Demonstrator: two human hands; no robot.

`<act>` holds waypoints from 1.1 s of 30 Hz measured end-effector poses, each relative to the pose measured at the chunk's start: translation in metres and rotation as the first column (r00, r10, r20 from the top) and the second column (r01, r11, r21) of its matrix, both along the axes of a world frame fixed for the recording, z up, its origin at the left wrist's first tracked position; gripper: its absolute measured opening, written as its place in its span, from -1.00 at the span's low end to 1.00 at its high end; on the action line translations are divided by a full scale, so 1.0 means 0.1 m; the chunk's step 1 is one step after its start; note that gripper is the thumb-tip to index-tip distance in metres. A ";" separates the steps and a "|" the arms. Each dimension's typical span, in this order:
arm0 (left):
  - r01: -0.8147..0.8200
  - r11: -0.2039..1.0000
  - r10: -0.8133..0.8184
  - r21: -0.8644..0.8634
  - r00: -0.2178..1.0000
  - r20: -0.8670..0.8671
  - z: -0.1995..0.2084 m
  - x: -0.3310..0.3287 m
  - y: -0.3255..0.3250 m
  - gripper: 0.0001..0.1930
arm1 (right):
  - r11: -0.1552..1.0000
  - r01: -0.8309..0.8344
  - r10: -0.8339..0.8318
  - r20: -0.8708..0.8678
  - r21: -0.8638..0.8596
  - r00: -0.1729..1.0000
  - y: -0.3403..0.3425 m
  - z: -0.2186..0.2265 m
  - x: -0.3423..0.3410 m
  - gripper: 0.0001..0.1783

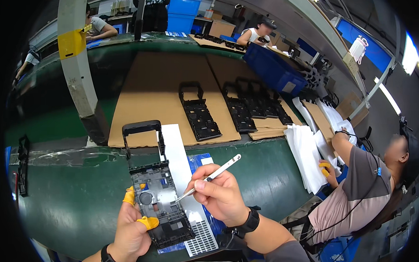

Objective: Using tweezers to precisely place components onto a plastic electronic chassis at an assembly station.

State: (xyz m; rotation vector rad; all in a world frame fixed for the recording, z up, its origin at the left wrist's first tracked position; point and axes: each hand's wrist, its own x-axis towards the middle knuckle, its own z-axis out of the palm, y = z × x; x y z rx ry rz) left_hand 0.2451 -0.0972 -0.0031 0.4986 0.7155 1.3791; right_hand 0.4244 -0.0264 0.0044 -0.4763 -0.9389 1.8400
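My left hand (131,227), with yellow finger cots on the thumb and a finger, grips a black plastic housing (169,229) by its left side. The housing is tilted up over the bench, and a loop-shaped handle (142,127) rises from its far end. In my right hand (222,196) is a slim white pen-shaped tool (225,167), pinched between thumb and fingers. Its thin tip reaches the inner face of the housing, right of centre; whether it touches cannot be made out. Beneath lies a white sheet (174,134) with rows of small dark labels (201,238) at its near end.
Similar black housings (201,119) lie on brown cardboard (146,82) across the green bench (249,174). A pillar (79,85) stands at left, a blue crate (271,68) behind. White sheets (305,155) and a co-worker (355,191) are at right; other people sit farther back.
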 end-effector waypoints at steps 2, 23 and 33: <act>0.013 1.000 -0.013 -0.007 1.000 -0.007 -0.01 0.00 0.00 -0.25 | 1.000 0.013 -0.013 0.006 0.010 1.000 0.00 -0.01 0.00 -0.88; 0.260 0.951 -0.268 0.169 0.963 0.032 -0.04 0.08 -0.02 -0.09 | 0.976 0.132 -0.169 0.216 0.174 0.962 -0.31 0.02 -0.14 -0.82; 0.200 0.966 -0.220 0.162 0.968 0.116 -0.04 0.05 -0.03 -0.09 | 0.968 0.162 -0.217 0.312 0.192 0.925 -0.35 0.04 -0.16 -0.81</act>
